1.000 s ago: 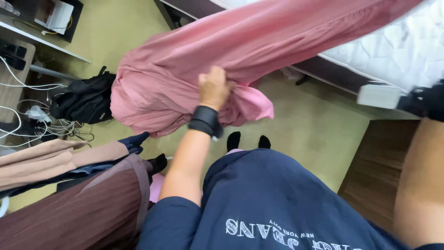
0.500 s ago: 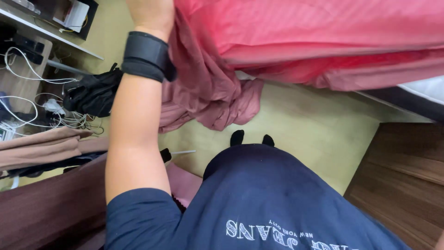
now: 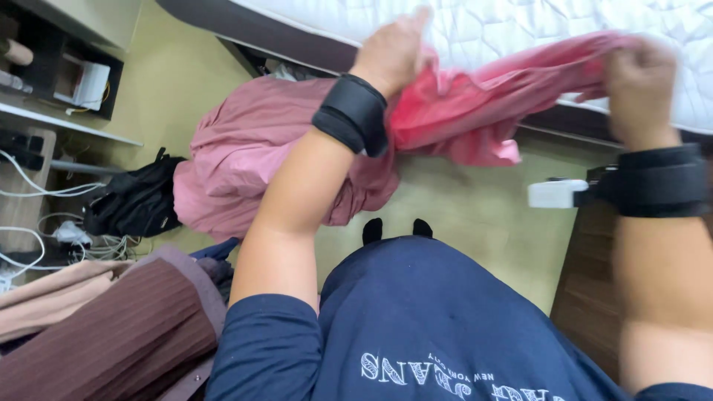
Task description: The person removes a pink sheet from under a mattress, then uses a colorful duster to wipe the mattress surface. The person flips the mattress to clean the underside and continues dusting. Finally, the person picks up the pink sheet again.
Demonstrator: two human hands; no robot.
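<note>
Pink cloth [image 3: 475, 111] hangs in the air between two hands, just in front of a bed. The left hand [image 3: 390, 52] grips one bunched part of it, with its fingers closed on the cloth. The right hand [image 3: 642, 74] holds the other end up high, and its fingers are closed on the cloth too, though that hand looks blurry. The cloth is stretched flat between the hands. The rest of it drops down on the left in a big soft heap [image 3: 260, 156] toward the floor [image 3: 475, 215]. It is hard to tell if the heap touches the floor.

Each arm has a black band near the wrist. The left band [image 3: 353, 115] sits just under the left hand. The right band [image 3: 657, 189] has a small white box [image 3: 553, 194] stuck on its side.

The bed has a white quilted mattress [image 3: 520, 26] on a dark frame. The floor is yellow-green. Two black toes [image 3: 397, 229] peek out below the person's dark blue shirt [image 3: 445, 327].

A black bag [image 3: 134, 204] lies on the floor at the left, near the heap. Its inside cannot be seen. Beside it are white wires [image 3: 44, 238] in a tangle. A dark shelf [image 3: 52, 74] in the top left corner holds a small white box [image 3: 89, 85]. A brown ribbed cloth [image 3: 111, 334] and a tan cloth [image 3: 44, 297] lie at the bottom left.
</note>
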